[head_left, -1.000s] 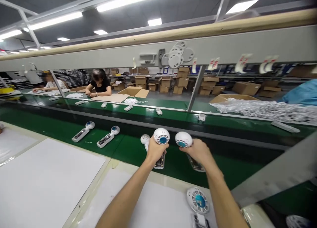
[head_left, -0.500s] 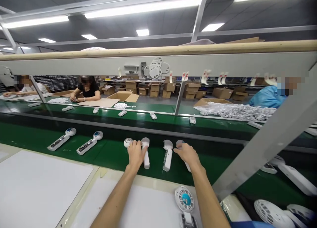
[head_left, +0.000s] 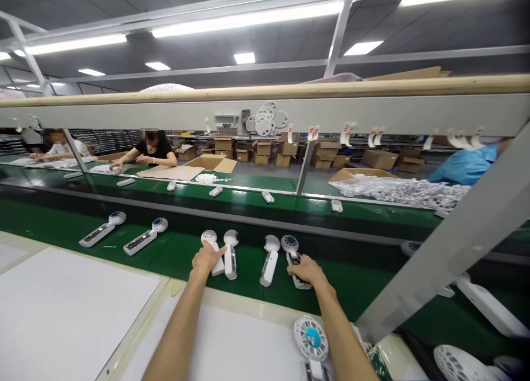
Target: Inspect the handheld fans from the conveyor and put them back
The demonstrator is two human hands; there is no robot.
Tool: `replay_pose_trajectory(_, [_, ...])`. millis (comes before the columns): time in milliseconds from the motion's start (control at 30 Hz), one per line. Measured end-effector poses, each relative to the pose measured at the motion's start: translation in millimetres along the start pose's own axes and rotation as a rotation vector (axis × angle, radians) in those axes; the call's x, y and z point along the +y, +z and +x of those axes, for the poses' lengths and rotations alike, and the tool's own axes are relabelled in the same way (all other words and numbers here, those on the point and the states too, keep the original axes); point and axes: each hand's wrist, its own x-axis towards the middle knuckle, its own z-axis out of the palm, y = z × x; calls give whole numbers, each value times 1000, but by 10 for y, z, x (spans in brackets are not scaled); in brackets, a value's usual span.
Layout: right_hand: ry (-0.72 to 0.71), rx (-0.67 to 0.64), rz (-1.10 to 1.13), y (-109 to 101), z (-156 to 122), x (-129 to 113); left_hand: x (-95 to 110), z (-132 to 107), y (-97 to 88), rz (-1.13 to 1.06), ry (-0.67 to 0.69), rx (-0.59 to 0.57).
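Note:
On the green conveyor belt, my left hand (head_left: 204,258) is closed around the neck of a white handheld fan (head_left: 218,267), thumb to the right. Beside that thumb lies a second fan (head_left: 231,262), close to the first. My right hand (head_left: 308,271) grips the handle of another fan (head_left: 290,244), whose handle is uncovered and shows dark inner parts. Just left of it a fan with its closed white back up (head_left: 269,268) lies untouched. The fingertips of both hands are partly hidden.
Two fans with open handles (head_left: 143,242) lie farther left on the belt. A fan with a teal centre (head_left: 311,337) rests on the white-covered bench (head_left: 244,337). A slanted metal post (head_left: 434,248) stands at right. Co-workers (head_left: 153,149) sit beyond the far belt.
My left hand has shifted left and slightly down. My right hand has slid from the fan's head down to its handle, uncovering the head. The fans between my hands have moved slightly left.

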Motion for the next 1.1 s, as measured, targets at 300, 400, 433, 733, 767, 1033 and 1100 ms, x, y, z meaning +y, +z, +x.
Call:
replay_pose_trajectory(300, [-171,18,678,-181,-254,-166,-39,-28,-426,-710,-15,7])
replay_pose_trajectory(400, [-266,53,867,-316,-411,-265,125,-216,-669,-1069,90,-62])
replay_pose_trajectory(433, [-296,65,916,-366,-468,-292,191,-308,-744,-1178,138,-108])
replay_pose_trajectory(733, [-424,144,1116,-602,-1030,-482,660,-1137,-648,-1528,214,-529])
replay_pose_trajectory(767, [-436,140,1135,-604,-1078,-509,687,-1195,-606,-1525,206,-573])
replay_pose_trajectory(1033, [-514,18,1263,-569,-1333,-647,746,-1551,-594,-1519,213,-765])
replay_pose_trajectory(1100, [-520,8,1260,-567,-1409,-669,745,-1611,-619,-1498,259,-758])
